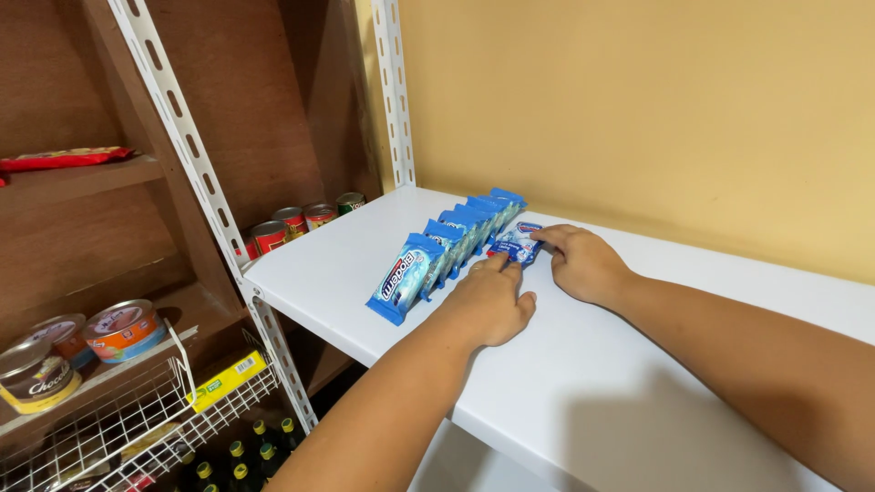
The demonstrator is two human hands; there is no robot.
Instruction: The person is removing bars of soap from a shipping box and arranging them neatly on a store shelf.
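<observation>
We see both hands resting on a white shelf [638, 383] set against a yellow wall. Our left hand [489, 302] lies palm down with loosely spread fingers, its fingertips touching the lower edge of a small blue packet [516, 242] that lies flat on the shelf; its grip is open, closed on nothing. Our right hand [581, 261] presses on the same packet from the right side, fingers curled over its edge, though we cannot tell whether it pinches the packet or merely pushes it. Just left of the packet, an overlapping row of blue packets [447, 248] runs back toward the wall. Beyond the shelf's left edge stand red cans [292, 226], and lower down, round tins [123, 330] above a wire basket [137, 428].
</observation>
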